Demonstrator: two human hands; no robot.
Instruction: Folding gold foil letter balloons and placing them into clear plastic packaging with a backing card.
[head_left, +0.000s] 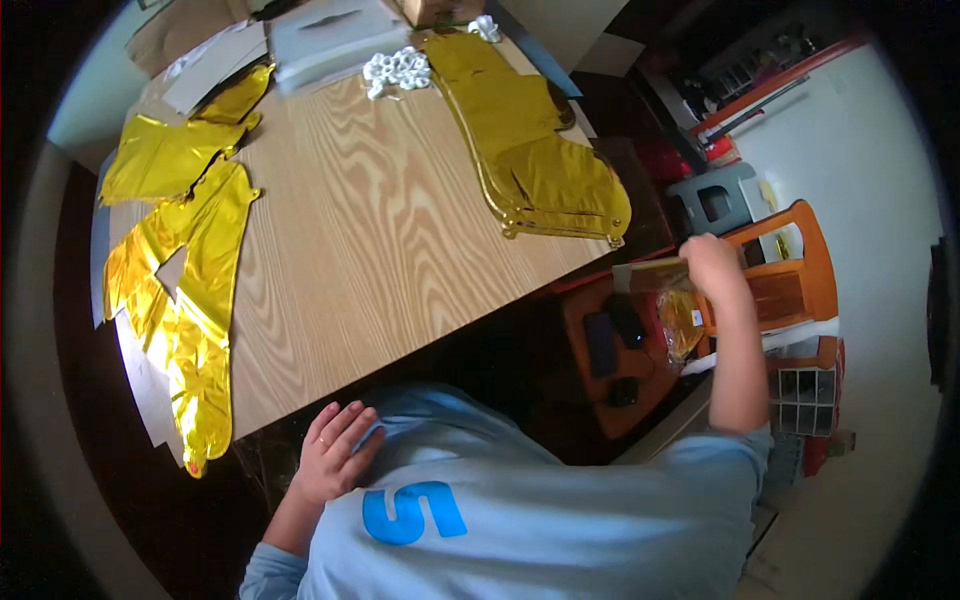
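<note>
My left hand [341, 451] lies on my lap below the table's edge, fingers stretched out, holding nothing. Out to the right, my right hand [712, 264] is closed beside the wooden chair [815, 265]. What its fingers hold, if anything, is hidden; a thin pale strip [648, 267] runs to it from the left. Below that hand, a clear plastic bag [679, 325] with something golden inside is on the chair. Flat gold foil balloons [535, 150] are stacked on the table's right side. More gold foil balloons [205, 290] lie spread along its left side.
On the wood-grain table [350, 200], a white coiled cluster [398, 72] sits near a clear plastic box [335, 40] at the back. Dark devices [625, 318] rest on the chair seat. A grey plastic stool [712, 200] stands behind the chair.
</note>
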